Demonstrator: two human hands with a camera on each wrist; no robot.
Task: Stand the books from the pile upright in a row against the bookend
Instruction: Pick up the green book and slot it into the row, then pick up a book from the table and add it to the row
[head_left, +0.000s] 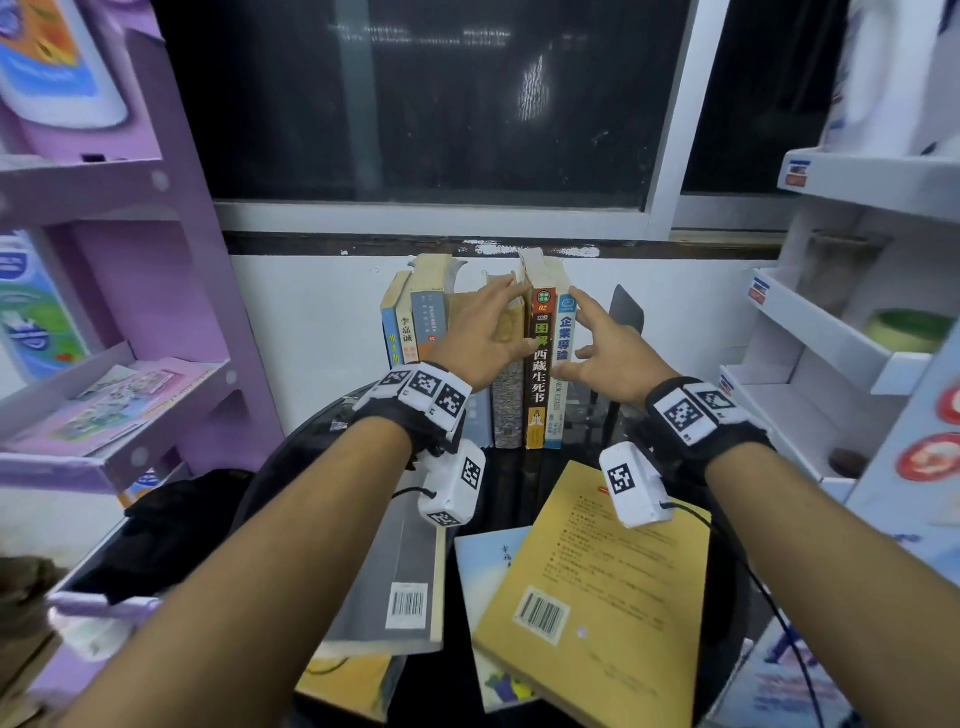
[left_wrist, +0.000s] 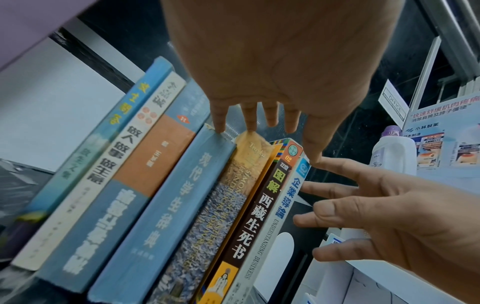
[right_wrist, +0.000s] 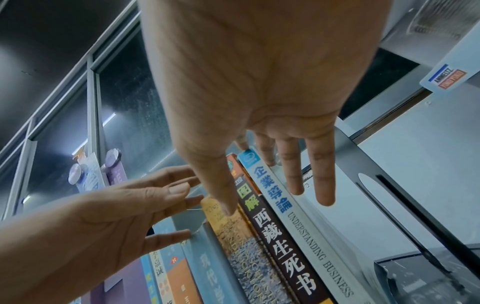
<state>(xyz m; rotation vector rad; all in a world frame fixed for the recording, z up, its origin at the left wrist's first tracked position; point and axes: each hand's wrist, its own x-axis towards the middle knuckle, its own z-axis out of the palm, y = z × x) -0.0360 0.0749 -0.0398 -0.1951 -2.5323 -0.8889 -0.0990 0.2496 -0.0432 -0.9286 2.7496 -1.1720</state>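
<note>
The upright books (head_left: 535, 364) are being steadied by the flat-fingered left hand (head_left: 485, 338) and right hand (head_left: 605, 348), nothing being grasped.

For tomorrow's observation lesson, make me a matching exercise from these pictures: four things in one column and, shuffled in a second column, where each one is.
Things
1. Understanding Business book
2. yellow book with a barcode
3. left hand
4. bookend

Places
A. lying flat on the black table, nearest the camera
B. at the right end of the upright row, next to the bookend
C. standing behind the row's right end
D. fingertips on the tops of the middle books

Pairs: 1-B, 2-A, 3-D, 4-C
</note>
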